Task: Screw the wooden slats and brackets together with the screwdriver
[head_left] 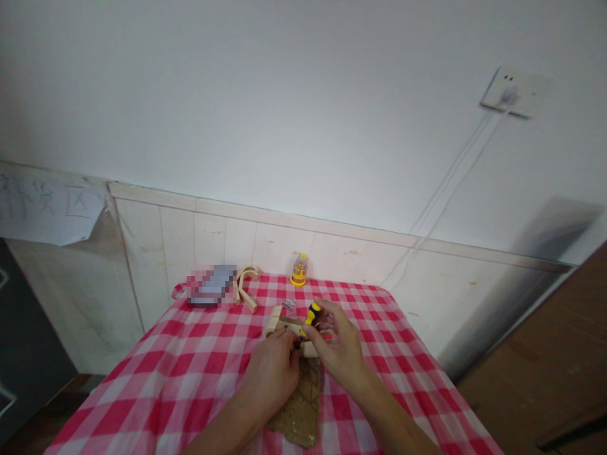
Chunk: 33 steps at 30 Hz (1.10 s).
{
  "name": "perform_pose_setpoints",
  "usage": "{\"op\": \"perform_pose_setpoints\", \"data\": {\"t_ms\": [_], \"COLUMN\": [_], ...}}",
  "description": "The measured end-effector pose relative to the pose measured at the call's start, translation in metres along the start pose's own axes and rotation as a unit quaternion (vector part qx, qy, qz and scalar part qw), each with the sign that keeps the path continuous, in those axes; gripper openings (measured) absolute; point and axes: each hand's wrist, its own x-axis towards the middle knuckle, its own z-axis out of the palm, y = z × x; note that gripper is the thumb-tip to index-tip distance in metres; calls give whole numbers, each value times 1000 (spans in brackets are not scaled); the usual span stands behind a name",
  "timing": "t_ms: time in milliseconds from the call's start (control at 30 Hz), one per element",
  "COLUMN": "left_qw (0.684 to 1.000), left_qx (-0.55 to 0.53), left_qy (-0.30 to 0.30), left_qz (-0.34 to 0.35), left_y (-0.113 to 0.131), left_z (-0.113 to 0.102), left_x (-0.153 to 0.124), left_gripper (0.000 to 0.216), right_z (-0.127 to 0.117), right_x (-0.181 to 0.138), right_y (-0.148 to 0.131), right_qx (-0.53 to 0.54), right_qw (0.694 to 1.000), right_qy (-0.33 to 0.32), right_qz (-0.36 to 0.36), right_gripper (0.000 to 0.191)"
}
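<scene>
My right hand (342, 338) is closed around a yellow and black screwdriver (313, 313), its handle tilted up and its lower end by my left fingers. Close against it, my left hand (275, 363) has its fingers bent and pressed together at a pale wooden piece (274, 319). What the left fingertips pinch, if anything, is hidden. The wooden piece rests over a worn brown board (301, 404) that lies on the table. Just beyond my hands is a small heap of metal pieces, likely screws (289, 304).
A red and white checked cloth (190, 373) covers the table. At the back stand a yellow bit case (298, 270) with a clear top, a curved wooden part (246, 291) and a blurred-out flat object (212, 287). The wall carries a socket (512, 91) with hanging cables.
</scene>
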Motion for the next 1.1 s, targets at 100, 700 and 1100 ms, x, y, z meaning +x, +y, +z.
{"op": "perform_pose_setpoints", "data": {"t_ms": [100,700,1100], "left_qw": [1000,1000,1000], "left_qx": [-5,-2,1], "left_qy": [7,6,-7], "left_qz": [6,11,1], "left_y": [-2,-3,-2], "left_z": [2,3,2], "left_x": [0,2,2], "left_gripper": [19,18,18], "right_z": [2,3,1], "right_x": [-2,-3,-1], "right_y": [1,4,1], "right_qx": [4,-4,-3], "right_qw": [1000,1000,1000], "right_qy": [9,4,7], "right_qz": [7,19,14], "right_gripper": [43,46,42]}}
